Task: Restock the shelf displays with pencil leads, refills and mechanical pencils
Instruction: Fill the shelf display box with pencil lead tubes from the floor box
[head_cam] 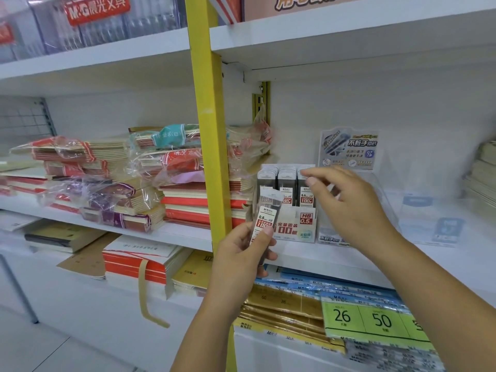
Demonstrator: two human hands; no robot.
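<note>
- While it hangs just in front of the shelf edge, the left hand (241, 253) has its grip curled round a small stack of slim rectangular plastic lead cases (264, 224). They are glossy, carry white-and-red labels and are held upright.
- The right hand (346, 208) reaches over a white cardboard display box (295, 229) printed "HB 0.5". Its thumb and forefinger sit close together at the top of the right-hand row, but blur hides whether that grip pinches a case.
- Three tight rows of grey flat-topped lead cases (285, 181) stand upright inside the box.
- The box stands on a smooth white shelf board (375, 267), just beside a clear acrylic stand (349, 150) with a printed backing card.
- Left of a glossy yellow metal upright (210, 146), flat paper notebooks in crinkled clear wrap (171, 167) lie in stacks.
</note>
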